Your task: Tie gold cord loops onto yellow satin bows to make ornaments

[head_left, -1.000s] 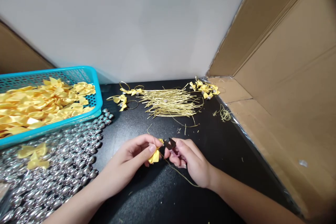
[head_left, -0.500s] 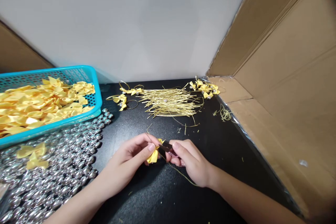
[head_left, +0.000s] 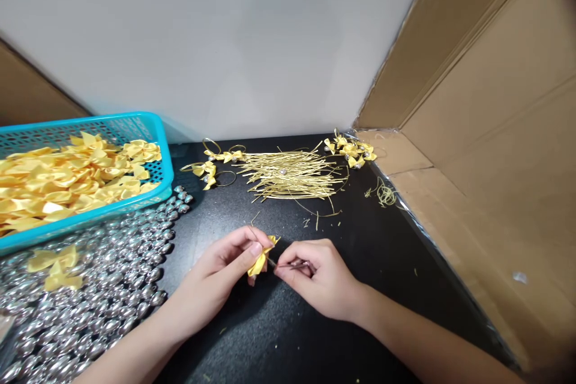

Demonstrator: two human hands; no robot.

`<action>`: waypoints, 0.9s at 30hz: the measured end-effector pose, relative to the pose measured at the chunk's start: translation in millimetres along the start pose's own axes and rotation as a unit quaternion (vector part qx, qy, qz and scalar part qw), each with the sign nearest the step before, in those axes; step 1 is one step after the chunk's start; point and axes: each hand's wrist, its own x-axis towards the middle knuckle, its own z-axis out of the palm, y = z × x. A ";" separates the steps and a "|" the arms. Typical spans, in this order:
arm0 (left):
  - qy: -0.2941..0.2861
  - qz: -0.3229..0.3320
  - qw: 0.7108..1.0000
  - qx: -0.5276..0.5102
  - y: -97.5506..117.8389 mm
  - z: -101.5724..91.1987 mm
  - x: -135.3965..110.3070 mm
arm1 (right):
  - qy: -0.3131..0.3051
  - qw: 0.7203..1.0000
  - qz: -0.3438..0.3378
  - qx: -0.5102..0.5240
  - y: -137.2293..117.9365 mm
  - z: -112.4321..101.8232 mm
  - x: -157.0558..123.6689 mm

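Observation:
A yellow ribbon bow (head_left: 259,261) is pinched between the thumb and fingers of my left hand (head_left: 227,264), low over the black table. A thin gold cord sticks up beside that hand's fingertips. My right hand (head_left: 321,276) is closed around a slim metal tool that looks like thread snips (head_left: 300,265). The tool's narrow end points left at the bow, close to its right edge; whether they touch I cannot tell. My right fingers cover much of the tool.
Gold cord strips (head_left: 292,177) lie ahead, with finished-looking bow loops (head_left: 207,173) left and more bows (head_left: 351,150) right. A turquoise basket (head_left: 166,162) holds yellow bows. Silver beads (head_left: 90,288) spread at left. Tangled cord (head_left: 386,194) sits by the cardboard wall (head_left: 486,162).
My right hand has turned, and the tool shows thinner and less of it is exposed. The bow has shifted slightly left and tilted. The cord hanging beneath my right hand is no longer visible.

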 end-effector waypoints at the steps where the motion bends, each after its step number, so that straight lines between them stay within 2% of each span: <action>1: 0.001 -0.001 1.000 -0.009 -0.2 0.4 0.1 | 0.001 1.000 -0.008 -0.005 -0.7 -1.0 -0.2; 7: 0.010 -0.035 0.993 -0.111 -3.5 3.1 1.5 | -0.021 0.998 -0.062 -0.005 -3.8 -6.2 -2.4; 15: -0.004 -0.060 0.970 -0.236 -8.3 7.7 4.0 | 0.001 0.995 -0.099 0.012 -7.9 -10.5 -1.1; 27: -0.018 -0.079 0.958 -0.275 -15.7 6.5 3.6 | 0.032 0.990 -0.138 -0.003 -9.3 -16.3 2.3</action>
